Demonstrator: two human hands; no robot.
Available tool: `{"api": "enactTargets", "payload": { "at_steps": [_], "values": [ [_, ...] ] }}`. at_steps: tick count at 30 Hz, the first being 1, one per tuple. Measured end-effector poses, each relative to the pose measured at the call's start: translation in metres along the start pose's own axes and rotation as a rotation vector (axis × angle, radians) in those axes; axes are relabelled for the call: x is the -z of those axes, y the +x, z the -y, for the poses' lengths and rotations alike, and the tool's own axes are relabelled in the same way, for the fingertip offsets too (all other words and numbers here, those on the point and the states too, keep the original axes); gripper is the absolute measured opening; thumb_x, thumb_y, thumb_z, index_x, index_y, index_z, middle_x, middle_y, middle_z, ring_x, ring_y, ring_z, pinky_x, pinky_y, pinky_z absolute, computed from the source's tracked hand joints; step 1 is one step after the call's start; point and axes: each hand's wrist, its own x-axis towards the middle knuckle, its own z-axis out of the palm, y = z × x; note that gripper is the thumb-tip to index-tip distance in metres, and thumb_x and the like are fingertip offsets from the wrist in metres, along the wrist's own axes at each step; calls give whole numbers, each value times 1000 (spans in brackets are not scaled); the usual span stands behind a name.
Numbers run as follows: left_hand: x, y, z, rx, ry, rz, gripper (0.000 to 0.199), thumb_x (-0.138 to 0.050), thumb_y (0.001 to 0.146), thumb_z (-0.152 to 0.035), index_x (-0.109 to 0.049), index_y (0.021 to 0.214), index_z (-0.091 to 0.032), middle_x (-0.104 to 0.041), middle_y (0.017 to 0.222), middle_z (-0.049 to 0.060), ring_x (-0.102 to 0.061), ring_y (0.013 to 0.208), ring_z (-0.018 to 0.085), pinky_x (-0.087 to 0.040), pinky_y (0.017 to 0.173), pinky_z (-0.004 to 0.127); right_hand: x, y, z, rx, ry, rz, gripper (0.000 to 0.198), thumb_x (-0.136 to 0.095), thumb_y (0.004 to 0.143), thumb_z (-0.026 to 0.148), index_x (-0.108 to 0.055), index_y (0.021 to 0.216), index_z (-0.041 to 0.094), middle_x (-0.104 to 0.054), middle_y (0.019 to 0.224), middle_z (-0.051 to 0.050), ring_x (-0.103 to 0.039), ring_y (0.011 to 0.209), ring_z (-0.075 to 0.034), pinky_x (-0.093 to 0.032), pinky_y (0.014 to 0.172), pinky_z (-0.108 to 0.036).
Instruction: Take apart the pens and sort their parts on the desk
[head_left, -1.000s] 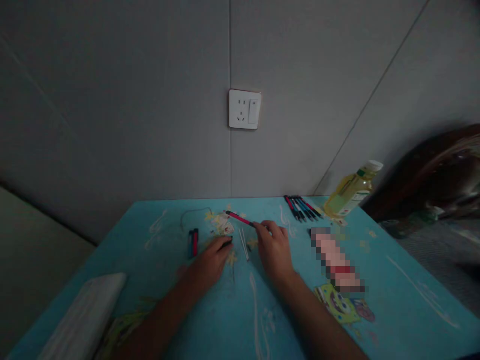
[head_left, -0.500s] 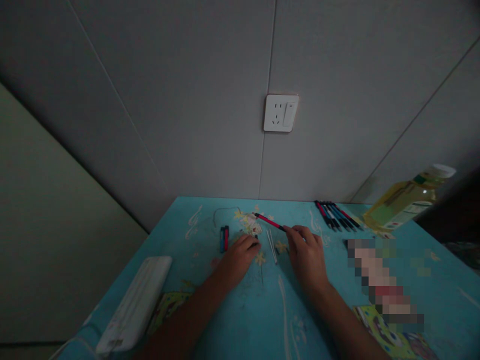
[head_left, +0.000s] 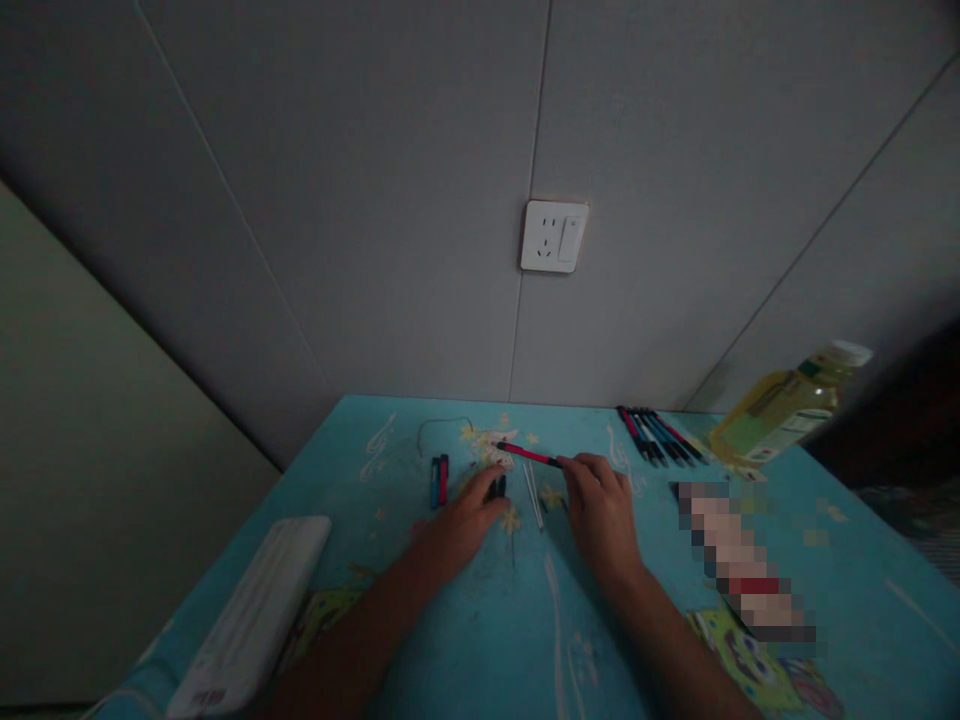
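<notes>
1. Turquoise cartoon-printed table (head_left: 480, 640) filling the lower half of the frame, under dim light, with a grey panelled wall and a white wall socket (head_left: 554, 237) above centre.
2. Resting low centre, the right hand (head_left: 600, 515), fingers curled and pinching the near end of a red pen barrel (head_left: 525, 455); barrel angling up and left over the table, probably held out this way for fitting a part onto its far end.
3. Lying just left of centre, the left hand (head_left: 461, 525), fingers loosely bent, fingertips closing around a small dark pen piece (head_left: 497, 487); too dim for telling whether actually gripping or only touching.
4. Lying between the two hands, thin pale refills (head_left: 533, 494), seemingly kept within easy reach.
5. Sitting left of the left hand, two short caps or barrel pieces (head_left: 439, 480), one blue and one red, side by side.
6. Lined up at the table's far edge, right of centre, a row of finished pens (head_left: 660, 435), apparently set apart from the loose parts.
7. Leaning at the right edge, a yellow drink bottle (head_left: 784, 405), partly blocked by a dark blurred shape.
8. Showing at lower left, a white case (head_left: 251, 620), cut off by the frame's bottom.
9. Blurring into pixel blocks at lower right, an unidentifiable patch.
</notes>
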Motion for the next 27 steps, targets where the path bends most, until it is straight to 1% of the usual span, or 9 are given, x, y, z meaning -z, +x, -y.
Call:
{"api": "enactTargets", "payload": {
  "at_steps": [3, 7, 12, 15, 18, 23, 25, 27],
  "values": [
    [-2, -2, 3, -14, 3, -9, 33, -49, 91, -20, -61, 119, -33, -50, 139, 1, -50, 126, 24, -46, 102, 45, -2, -1, -2, -6, 15, -4, 32, -45, 93, 12, -65, 116, 21, -61, 109, -9, -58, 96, -22, -40, 83, -37],
    [-5, 1, 9, -74, 5, 30, 38, -47, 92, -13, -59, 123, -32, -53, 135, 2, -52, 123, 20, -44, 106, 41, -4, -2, -4, -9, 23, -2, 32, -45, 94, 12, -66, 115, 21, -61, 109, -9, -58, 97, -22, -41, 85, -38],
    [-6, 6, 15, -113, 4, 34, 30, -47, 94, -16, -60, 120, -25, -52, 136, 5, -52, 124, 20, -42, 109, 41, -1, 0, -1, -10, 10, 13, 32, -44, 94, 12, -66, 115, 21, -62, 108, -9, -59, 96, -22, -41, 84, -38],
    [-6, 7, 16, -132, -1, 34, 31, -47, 94, -15, -59, 120, -26, -52, 136, 4, -51, 125, 20, -42, 110, 41, 2, 1, 1, -5, 12, 16, 32, -45, 93, 12, -66, 115, 21, -62, 107, -9, -59, 96, -22, -42, 83, -37],
    [-8, 6, 16, -144, 14, 8, 33, -47, 93, -13, -59, 120, -27, -52, 137, 3, -52, 125, 20, -42, 110, 42, 2, 2, 4, -6, 1, 7, 32, -45, 93, 11, -67, 114, 21, -62, 106, -9, -59, 93, -22, -42, 81, -37],
    [-12, 5, 18, -156, 8, -56, 34, -46, 93, -13, -59, 121, -28, -54, 136, 1, -54, 123, 19, -45, 108, 39, 2, 1, 6, -34, 21, 35, 33, -46, 93, 10, -66, 116, 22, -61, 108, -8, -58, 97, -21, -41, 86, -36],
    [-14, 4, 20, -146, 13, -64, 34, -45, 93, -14, -60, 121, -29, -54, 136, 0, -54, 122, 18, -46, 107, 37, 3, 1, 7, -47, 28, 47, 33, -47, 93, 9, -65, 117, 22, -61, 109, -8, -58, 98, -21, -40, 87, -36],
    [-15, 4, 22, -153, 36, -60, 34, -45, 94, -15, -60, 121, -28, -54, 136, 1, -54, 122, 19, -45, 107, 38, 4, 1, 8, -50, 30, 59, 34, -47, 92, 8, -65, 118, 22, -61, 109, -8, -57, 99, -21, -40, 87, -36]
  ]
}}
